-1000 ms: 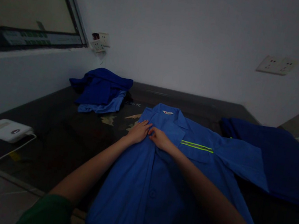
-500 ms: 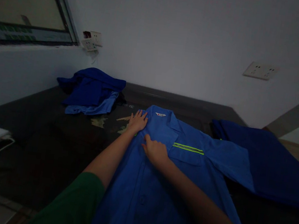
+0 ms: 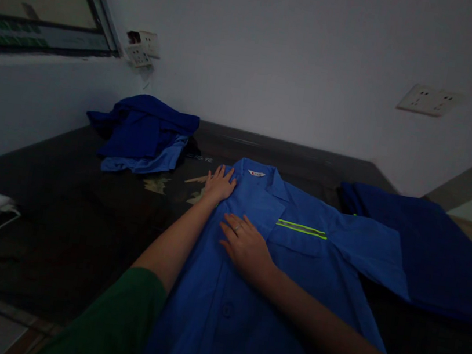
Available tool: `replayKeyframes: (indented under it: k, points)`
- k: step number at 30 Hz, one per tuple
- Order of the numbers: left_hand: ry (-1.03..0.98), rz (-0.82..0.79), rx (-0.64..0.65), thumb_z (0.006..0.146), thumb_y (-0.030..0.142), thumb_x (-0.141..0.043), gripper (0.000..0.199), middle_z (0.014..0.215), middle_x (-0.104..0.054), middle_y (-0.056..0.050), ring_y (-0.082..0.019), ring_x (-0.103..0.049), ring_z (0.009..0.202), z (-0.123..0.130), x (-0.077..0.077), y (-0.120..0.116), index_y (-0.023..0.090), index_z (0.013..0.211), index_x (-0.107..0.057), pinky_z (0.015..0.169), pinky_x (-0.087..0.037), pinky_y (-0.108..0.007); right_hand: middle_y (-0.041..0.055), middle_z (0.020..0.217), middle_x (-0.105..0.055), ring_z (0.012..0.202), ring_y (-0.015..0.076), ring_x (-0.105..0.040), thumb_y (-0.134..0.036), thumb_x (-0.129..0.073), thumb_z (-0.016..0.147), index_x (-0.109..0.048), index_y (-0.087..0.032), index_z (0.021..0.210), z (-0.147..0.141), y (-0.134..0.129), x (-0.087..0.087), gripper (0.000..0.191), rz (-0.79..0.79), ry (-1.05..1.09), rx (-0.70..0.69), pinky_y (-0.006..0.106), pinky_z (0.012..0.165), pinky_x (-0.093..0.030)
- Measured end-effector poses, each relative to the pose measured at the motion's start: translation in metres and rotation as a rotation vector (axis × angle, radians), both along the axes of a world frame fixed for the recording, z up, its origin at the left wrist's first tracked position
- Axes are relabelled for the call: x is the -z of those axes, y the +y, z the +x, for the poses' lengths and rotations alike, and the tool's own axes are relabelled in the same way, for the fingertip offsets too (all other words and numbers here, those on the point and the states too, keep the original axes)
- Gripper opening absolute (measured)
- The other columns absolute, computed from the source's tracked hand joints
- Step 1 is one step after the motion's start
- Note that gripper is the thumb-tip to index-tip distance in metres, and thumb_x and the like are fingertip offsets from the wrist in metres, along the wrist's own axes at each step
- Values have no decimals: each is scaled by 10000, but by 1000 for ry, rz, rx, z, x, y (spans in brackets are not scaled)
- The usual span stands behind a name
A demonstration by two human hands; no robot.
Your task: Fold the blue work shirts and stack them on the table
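Bright blue button-front work shirt with neon-yellow chest stripes lies face up on the dark tabletop, long axis running from the person toward its collar at the far end. Left hand flat, fingers spread, pressing the shoulder just left of the collar. Right hand flat, open on the placket, nearer the person, both touching cloth, gripping nothing.
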State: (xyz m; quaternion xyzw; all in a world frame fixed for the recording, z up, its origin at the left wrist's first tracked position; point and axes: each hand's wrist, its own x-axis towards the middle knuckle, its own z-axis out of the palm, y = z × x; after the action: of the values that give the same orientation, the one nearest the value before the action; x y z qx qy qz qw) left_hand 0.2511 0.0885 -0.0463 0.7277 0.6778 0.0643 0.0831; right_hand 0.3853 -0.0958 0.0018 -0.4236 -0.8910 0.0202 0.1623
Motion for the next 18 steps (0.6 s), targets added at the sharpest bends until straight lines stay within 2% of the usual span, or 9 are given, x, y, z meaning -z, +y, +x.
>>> replayKeyframes:
  k: [5,9,14,16,18]
  points:
    - [13,-2,10,948,479,-226,587,1578,-207,-50,-221,-157,1459,0,-1,-1,285,1500,-263,1173,-108,-511,198,1470,-383,1371,294,-359,-333,-537,918,-429,-44,1396,8,-6,21,568,-134,-92,-14,514,1108,-340]
    - [7,1,8,950,482,-217,586,1580,-204,-47,-228,-156,1459,0,-1,-2,287,1501,-262,1174,-102,-513,201,1499,-321,1405,285,-290,-359,-507,928,-373,-57,1437,13,-6,28,606,-193,-44,-29,534,1130,-289]
    - [-1,-4,4,949,483,-220,583,1580,-202,-43,-217,-152,1460,0,-1,-2,292,1497,-270,1176,-103,-504,183,1510,-312,1417,277,-259,-357,-524,919,-326,-113,1469,19,-3,23,634,-270,59,-83,548,1136,-262]
    - [-2,-1,5,948,482,-219,583,1580,-201,-47,-216,-152,1460,0,-2,-2,291,1496,-271,1174,-106,-507,172,1512,-318,1412,259,-277,-342,-547,907,-314,-124,1475,26,-4,17,651,-294,129,-97,513,1131,-301]
    - [-1,-7,3,947,482,-213,585,1581,-199,-48,-216,-153,1460,1,-2,-2,291,1497,-268,1174,-108,-508,161,1492,-366,1391,242,-331,-301,-544,908,-368,-137,1451,34,-9,11,595,-272,203,-39,475,1114,-354]
